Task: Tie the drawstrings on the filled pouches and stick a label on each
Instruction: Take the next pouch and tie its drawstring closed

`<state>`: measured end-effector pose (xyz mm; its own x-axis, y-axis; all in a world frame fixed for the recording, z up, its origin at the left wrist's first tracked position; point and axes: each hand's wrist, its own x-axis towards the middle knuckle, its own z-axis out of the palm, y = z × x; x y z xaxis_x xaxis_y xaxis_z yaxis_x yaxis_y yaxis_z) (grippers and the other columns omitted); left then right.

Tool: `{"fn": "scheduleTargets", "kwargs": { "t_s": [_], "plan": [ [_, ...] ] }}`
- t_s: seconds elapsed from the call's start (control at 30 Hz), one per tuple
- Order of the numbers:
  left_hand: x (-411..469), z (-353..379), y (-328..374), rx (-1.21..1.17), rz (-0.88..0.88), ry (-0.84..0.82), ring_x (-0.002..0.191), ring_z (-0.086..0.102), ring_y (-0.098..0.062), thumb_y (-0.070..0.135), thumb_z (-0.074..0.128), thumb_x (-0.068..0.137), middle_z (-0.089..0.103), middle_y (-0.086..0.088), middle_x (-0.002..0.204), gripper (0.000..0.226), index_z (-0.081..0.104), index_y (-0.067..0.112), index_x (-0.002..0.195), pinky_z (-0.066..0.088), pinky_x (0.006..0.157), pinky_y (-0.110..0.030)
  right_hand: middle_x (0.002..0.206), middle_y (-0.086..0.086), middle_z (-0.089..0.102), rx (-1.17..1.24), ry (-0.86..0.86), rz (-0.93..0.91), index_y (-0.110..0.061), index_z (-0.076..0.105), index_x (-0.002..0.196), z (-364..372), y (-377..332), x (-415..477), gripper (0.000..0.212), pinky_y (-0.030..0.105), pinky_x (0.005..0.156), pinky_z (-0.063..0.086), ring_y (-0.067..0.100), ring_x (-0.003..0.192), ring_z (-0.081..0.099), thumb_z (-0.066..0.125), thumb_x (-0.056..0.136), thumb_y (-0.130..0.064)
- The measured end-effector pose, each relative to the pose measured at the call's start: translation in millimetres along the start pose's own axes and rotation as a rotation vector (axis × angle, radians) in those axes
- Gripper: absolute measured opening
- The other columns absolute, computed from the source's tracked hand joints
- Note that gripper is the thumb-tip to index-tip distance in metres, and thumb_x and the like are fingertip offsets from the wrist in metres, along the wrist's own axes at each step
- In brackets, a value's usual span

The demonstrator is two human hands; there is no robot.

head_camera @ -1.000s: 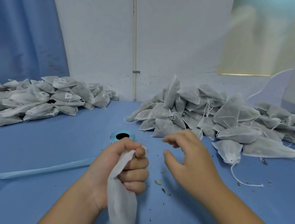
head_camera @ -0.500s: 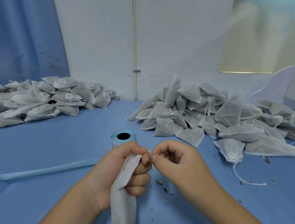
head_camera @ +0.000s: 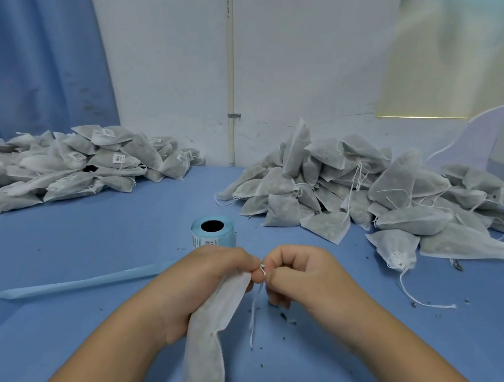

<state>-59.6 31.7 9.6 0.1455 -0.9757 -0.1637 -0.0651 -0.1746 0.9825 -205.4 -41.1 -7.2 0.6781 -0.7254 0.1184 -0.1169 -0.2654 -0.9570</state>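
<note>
My left hand (head_camera: 206, 281) grips the neck of a white filled pouch (head_camera: 208, 342), which hangs down toward the bottom edge. My right hand (head_camera: 301, 274) pinches the pouch's white drawstring (head_camera: 253, 313) right at the neck, fingertips of both hands touching; the string's loose end dangles below. A blue label roll (head_camera: 213, 233) stands on the table just behind my hands. A heap of labelled pouches (head_camera: 73, 166) lies at the back left. A heap of unlabelled pouches (head_camera: 381, 193) with loose strings lies at the back right.
The blue table (head_camera: 88, 237) carries a strip of blue label backing (head_camera: 78, 282) running left from my hands. Dark crumbs are scattered near my right hand. One pouch (head_camera: 395, 249) with a trailing string lies apart from the right heap. A white wall stands behind.
My right hand moved left from open beside the pouch to the pouch's neck and closed on the drawstring. My left hand kept its hold on the pouch.
</note>
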Motion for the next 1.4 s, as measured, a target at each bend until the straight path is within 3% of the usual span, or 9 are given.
{"fn": "scheduleTargets", "kwargs": {
  "t_s": [0.13, 0.27, 0.4, 0.57, 0.73, 0.87, 1.03, 1.17, 1.4],
  "plan": [
    [3.6, -0.2, -3.2, 0.05, 0.058, 0.034, 0.046, 0.04, -0.01, 0.031, 0.066, 0.062, 0.046, -0.002, 0.062, 0.014, 0.067, 0.018, 0.058, 0.033, 0.042, -0.02, 0.058, -0.004, 0.058, -0.016, -0.005, -0.015, -0.018, 0.065, 0.068, -2.9, 2.7, 0.8, 0.027, 0.041, 0.064, 0.037, 0.022, 0.065, 0.044, 0.057, 0.053, -0.038],
    [4.8, 1.8, -4.6, 0.103, 0.107, 0.089, 0.05, 0.044, -0.009, 0.033, 0.064, 0.061, 0.052, 0.002, 0.06, 0.015, 0.069, 0.019, 0.058, 0.036, 0.049, -0.02, 0.058, -0.003, 0.058, -0.02, -0.013, -0.028, -0.023, 0.065, 0.065, -3.6, 4.3, 1.5, 0.023, 0.041, 0.064, 0.038, 0.022, 0.065, 0.044, 0.056, 0.052, -0.04],
    [3.6, 2.1, -3.9, 0.18, 0.15, 0.156, 0.049, 0.034, -0.013, 0.034, 0.067, 0.06, 0.039, 0.002, 0.055, 0.018, 0.057, 0.02, 0.055, 0.029, 0.049, -0.023, 0.058, -0.001, 0.058, -0.025, -0.012, -0.026, -0.023, 0.064, 0.063, -4.0, 5.0, 2.2, 0.015, 0.04, 0.064, 0.038, 0.02, 0.064, 0.045, 0.057, 0.056, -0.035],
    [5.2, -1.4, -3.8, 0.167, 0.173, 0.18, 0.058, 0.042, -0.016, 0.037, 0.067, 0.061, 0.044, 0.001, 0.059, 0.022, 0.06, 0.015, 0.061, 0.04, 0.069, -0.034, 0.058, 0.001, 0.061, 0.037, 0.036, -0.018, -0.026, 0.061, 0.061, -3.8, 4.0, 2.8, 0.008, 0.034, 0.063, 0.042, 0.02, 0.062, 0.053, 0.055, 0.065, -0.024],
    [7.7, -3.2, -5.4, 0.127, 0.21, 0.189, 0.067, 0.054, -0.012, 0.038, 0.065, 0.065, 0.06, 0.008, 0.066, 0.02, 0.069, 0.019, 0.065, 0.048, 0.08, -0.04, 0.075, 0.005, 0.068, 0.158, 0.1, -0.076, -0.014, 0.059, 0.086, -2.0, 1.8, 1.6, 0.02, 0.029, 0.06, 0.048, 0.018, 0.069, 0.068, 0.069, 0.072, -0.023],
    [9.6, -2.4, -7.6, 0.148, 0.256, 0.22, 0.06, 0.053, -0.006, 0.032, 0.07, 0.079, 0.058, 0.013, 0.06, 0.019, 0.068, 0.023, 0.062, 0.044, 0.071, -0.031, 0.072, 0.001, 0.07, 0.13, 0.142, -0.069, -0.015, 0.06, 0.095, 2.2, 0.0, 0.4, 0.016, 0.028, 0.062, 0.048, 0.015, 0.069, 0.067, 0.069, 0.083, -0.01],
    [11.7, 0.3, -9.8, 0.237, 0.326, 0.297, 0.052, 0.046, 0.003, 0.027, 0.066, 0.08, 0.052, 0.018, 0.055, 0.021, 0.067, 0.022, 0.06, 0.036, 0.052, -0.007, 0.068, 0.003, 0.067, -0.034, 0.277, -0.128, -0.024, 0.066, 0.081, 7.0, 1.5, 0.0, 0.021, 0.036, 0.062, 0.048, 0.025, 0.063, 0.059, 0.065, 0.079, -0.004],
    [12.0, 2.6, -11.6, 0.362, 0.396, 0.325, 0.053, 0.046, 0.004, 0.028, 0.066, 0.08, 0.055, 0.018, 0.058, 0.017, 0.067, 0.024, 0.064, 0.034, 0.05, -0.006, 0.056, -0.014, 0.059, -0.208, 0.339, -0.206, -0.026, 0.069, 0.073, 11.4, 2.5, -2.1, 0.021, 0.01, 0.051, 0.039, 0.0, 0.048, 0.049, 0.066, 0.077, -0.006],
    [12.0, 3.3, -12.3, 0.41, 0.438, 0.425, 0.043, 0.039, -0.002, 0.03, 0.068, 0.079, 0.049, 0.019, 0.047, 0.018, 0.065, 0.031, 0.061, 0.032, 0.044, -0.011, 0.051, -0.015, 0.057, -0.232, 0.315, -0.142, -0.023, 0.069, 0.066, 11.5, 4.0, -2.1, 0.017, 0.008, 0.045, 0.033, -0.001, 0.043, 0.047, 0.065, 0.08, -0.014]
  ]
}}
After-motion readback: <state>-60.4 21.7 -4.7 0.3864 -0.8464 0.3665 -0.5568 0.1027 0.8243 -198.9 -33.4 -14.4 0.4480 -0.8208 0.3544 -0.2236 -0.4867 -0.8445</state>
